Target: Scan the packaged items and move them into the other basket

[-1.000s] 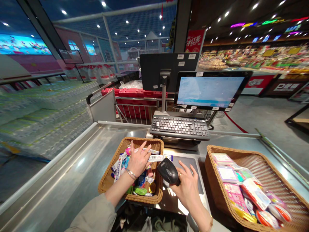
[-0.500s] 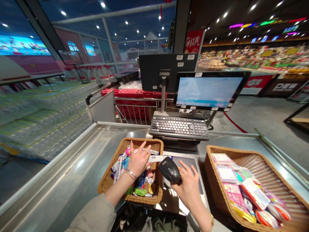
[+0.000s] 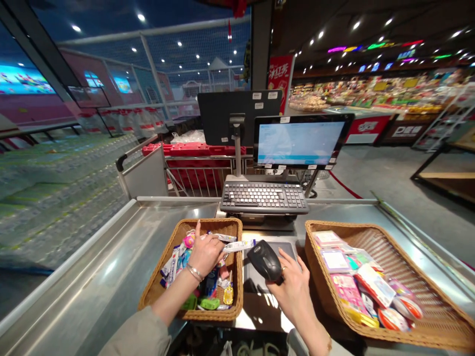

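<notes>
My left hand [image 3: 205, 252] reaches into the left wicker basket [image 3: 159, 282], its fingers curled onto a long white packet [image 3: 237, 245] that lies across the basket's right rim, index finger pointing up. The basket is full of small colourful packets [image 3: 211, 287]. My right hand [image 3: 293, 284] holds a black barcode scanner [image 3: 264, 260] between the two baskets, its head turned toward the white packet. A bracelet sits on my left wrist and a ring on my right hand.
The right wicker basket [image 3: 426, 316] holds several pink and white packets [image 3: 356, 287]. Behind stand a keyboard [image 3: 264, 197], a lit screen [image 3: 300, 143] and a second black monitor [image 3: 222, 116]. A steel counter [image 3: 111, 267] runs left; a red cart [image 3: 196, 163] stands beyond it.
My left hand's fingers have closed onto the white packet with the index finger raised. The scanner has lifted a little toward it. The view has shifted slightly to the right.
</notes>
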The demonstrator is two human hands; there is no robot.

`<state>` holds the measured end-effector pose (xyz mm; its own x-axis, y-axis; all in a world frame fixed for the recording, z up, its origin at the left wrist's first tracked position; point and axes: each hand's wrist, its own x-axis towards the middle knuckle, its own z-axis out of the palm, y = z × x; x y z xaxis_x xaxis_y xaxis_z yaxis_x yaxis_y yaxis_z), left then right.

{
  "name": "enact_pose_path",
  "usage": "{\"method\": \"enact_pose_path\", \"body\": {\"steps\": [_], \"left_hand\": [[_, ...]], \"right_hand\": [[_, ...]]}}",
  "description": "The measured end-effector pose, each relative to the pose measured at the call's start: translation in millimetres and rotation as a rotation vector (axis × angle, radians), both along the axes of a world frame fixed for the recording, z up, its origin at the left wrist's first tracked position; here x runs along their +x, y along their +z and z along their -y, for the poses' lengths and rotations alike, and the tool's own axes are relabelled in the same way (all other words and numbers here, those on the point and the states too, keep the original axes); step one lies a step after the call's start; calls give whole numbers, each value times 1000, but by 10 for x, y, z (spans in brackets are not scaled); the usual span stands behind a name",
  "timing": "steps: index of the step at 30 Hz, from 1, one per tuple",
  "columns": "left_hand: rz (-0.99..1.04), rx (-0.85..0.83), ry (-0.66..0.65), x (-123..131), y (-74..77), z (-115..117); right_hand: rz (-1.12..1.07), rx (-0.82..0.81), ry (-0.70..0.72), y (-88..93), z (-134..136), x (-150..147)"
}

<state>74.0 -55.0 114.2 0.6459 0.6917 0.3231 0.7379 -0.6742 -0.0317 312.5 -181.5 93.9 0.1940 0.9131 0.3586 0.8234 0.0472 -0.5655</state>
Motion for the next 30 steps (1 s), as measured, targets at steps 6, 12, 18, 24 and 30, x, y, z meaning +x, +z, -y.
{"method": "enact_pose_path", "body": {"steps": [6, 12, 18, 24, 30], "left_hand": [[80, 35, -90, 100, 60, -6], [99, 74, -172, 255, 136, 31], [164, 114, -274, 464, 100, 30], [229, 170, -383, 776, 141, 61], [263, 170, -473, 1082, 163, 70]], "right_hand": [[-12, 22, -51, -44, 83, 119], [-26, 80, -145, -36, 207, 260], [-38, 132, -239, -58, 377, 434], [-7, 180, -363, -102, 568, 630], [-33, 249, -507, -112, 745, 831]]}}
